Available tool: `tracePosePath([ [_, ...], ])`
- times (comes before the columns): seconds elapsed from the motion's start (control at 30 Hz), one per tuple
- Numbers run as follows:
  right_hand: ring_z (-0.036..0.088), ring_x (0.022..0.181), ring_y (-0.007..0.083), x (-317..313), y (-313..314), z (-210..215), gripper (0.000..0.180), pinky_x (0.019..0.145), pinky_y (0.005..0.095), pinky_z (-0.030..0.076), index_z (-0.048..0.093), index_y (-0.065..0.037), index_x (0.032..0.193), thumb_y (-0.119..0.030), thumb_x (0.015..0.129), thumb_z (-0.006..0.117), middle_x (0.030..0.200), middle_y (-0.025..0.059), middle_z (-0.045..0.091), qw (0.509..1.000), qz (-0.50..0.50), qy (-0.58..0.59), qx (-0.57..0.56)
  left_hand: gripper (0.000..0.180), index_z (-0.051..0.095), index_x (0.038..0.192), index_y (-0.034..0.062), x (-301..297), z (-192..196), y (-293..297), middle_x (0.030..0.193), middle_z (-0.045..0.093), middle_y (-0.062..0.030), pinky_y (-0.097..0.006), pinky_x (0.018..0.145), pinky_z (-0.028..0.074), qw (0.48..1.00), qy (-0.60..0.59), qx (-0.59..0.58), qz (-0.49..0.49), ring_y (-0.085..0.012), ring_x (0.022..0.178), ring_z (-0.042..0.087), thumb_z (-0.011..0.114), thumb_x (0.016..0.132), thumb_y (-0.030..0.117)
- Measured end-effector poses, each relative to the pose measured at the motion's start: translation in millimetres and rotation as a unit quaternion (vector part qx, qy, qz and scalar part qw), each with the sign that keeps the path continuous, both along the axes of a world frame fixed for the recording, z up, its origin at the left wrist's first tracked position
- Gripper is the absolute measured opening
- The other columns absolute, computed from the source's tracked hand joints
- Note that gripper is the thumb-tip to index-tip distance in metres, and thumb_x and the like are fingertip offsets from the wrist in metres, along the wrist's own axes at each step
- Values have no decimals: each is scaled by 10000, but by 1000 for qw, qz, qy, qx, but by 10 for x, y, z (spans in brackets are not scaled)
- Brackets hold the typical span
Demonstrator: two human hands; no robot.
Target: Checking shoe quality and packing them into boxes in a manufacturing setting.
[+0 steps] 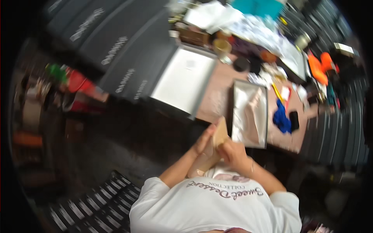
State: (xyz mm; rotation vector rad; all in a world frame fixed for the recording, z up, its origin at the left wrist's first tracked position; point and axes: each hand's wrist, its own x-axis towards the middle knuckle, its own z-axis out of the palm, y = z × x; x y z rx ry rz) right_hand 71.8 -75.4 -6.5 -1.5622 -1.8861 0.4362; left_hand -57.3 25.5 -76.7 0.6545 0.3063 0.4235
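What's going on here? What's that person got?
A person in a white printed T-shirt is holding a pale beige, narrow thing, maybe a shoe, in front of their body, with the left hand and the right hand both on it. On the pinkish-brown table ahead, an open, rectangular, grey-edged box lined in white holds a pale pink, long thing. A crumpled blue cloth lies to the box's right.

The left hand [204, 140] and right hand [233, 152] partly hide the beige piece [220, 133], its kind unclear; clutter [252, 33] along the worktop's [217, 93] far edge blurs together; the teal thing [258, 7] there is cut off above; the blue bundle [282, 117] nearer its right edge is too smeared to identify.
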Motion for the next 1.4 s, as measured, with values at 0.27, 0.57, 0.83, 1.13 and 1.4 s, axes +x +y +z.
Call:
tracePosePath([
  [0.27, 634, 630, 288, -118, 124, 376, 115, 524, 388, 500, 629, -95, 839, -162, 747, 646, 745, 127, 607, 960, 23, -185, -207, 664, 270, 1472, 128, -38, 329, 18, 1380, 447, -116, -358, 985, 431, 997, 62, -29, -30, -223, 1185, 508, 391, 944, 512],
  [0.57, 644, 615, 289, 64, 442, 209, 135, 483, 406, 508, 578, -55, 849, -140, 761, 634, 765, 88, 633, 990, -59, -58, -110, 684, 204, 1496, 123, 58, 311, -31, 1255, 513, -120, -328, 932, 448, 991, 73, -106, -40, -198, 1090, 541, 333, 968, 537],
  [0.83, 644, 588, 248, 129, 349, 18, 101, 465, 369, 510, 578, -56, 730, -148, 751, 612, 727, 77, 608, 995, -81, -55, -1, 617, 484, 1284, 48, 103, 299, -65, 1124, 593, -151, -386, 844, 516, 974, 129, -185, 6, -252, 1005, 608, 321, 957, 546],
  [1.13, 616, 591, 218, 252, -55, -30, 117, 456, 313, 499, 517, -97, 794, -111, 727, 612, 718, 51, 548, 997, -23, -40, 59, 651, 539, 1205, 46, 168, 415, -18, 1062, 619, -162, -360, 764, 546, 959, 185, -207, -60, -281, 866, 639, 320, 937, 597],
  [1.4, 631, 786, 331, 1134, 147, -219, 360, 666, 383, 495, 584, -12, 1140, -201, 841, 652, 856, 178, 648, 922, -308, 233, 21, 693, 284, 1459, 58, 520, 635, 431, 1100, 596, -175, -367, 811, 520, 962, 135, 235, -21, -273, 929, 625, 387, 947, 514],
])
